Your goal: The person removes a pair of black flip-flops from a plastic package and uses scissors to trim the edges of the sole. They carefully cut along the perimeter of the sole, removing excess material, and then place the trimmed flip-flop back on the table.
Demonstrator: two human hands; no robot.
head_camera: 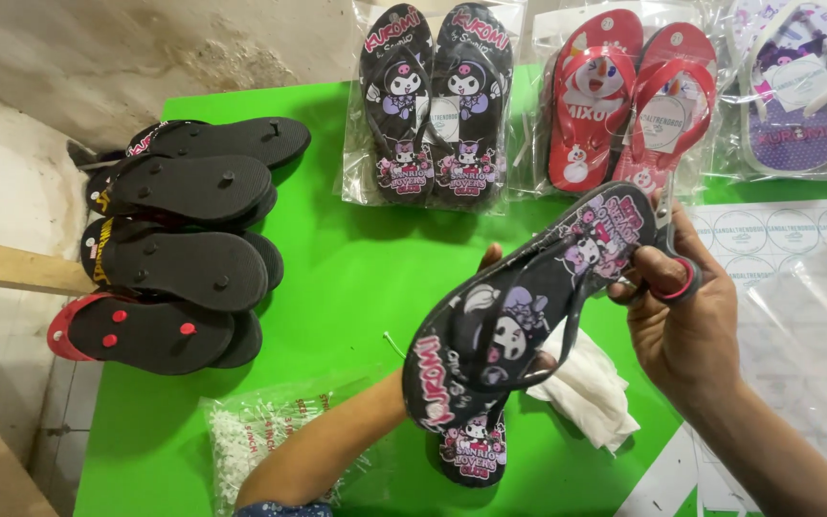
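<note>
My left hand [490,263] reaches under a black flip-flop [519,306] printed with cartoon figures and holds it up, tilted, above the green table [337,287]. Only that hand's fingertips show past the sole's edge. My right hand [681,325] grips a pair of scissors with red and black handles [680,273], blades pointing up beside the flip-flop's heel end. A second matching black flip-flop [476,450] lies on the table beneath the held one, mostly hidden.
A pile of upturned black flip-flops [184,249] sits at the left. Bagged pairs lie at the back: black [437,105], red [629,101], purple-white [801,86]. A white cloth [586,393], a bag of white plastic ties [251,431], a sticker sheet [768,239] and clear bags [806,354] surround my hands.
</note>
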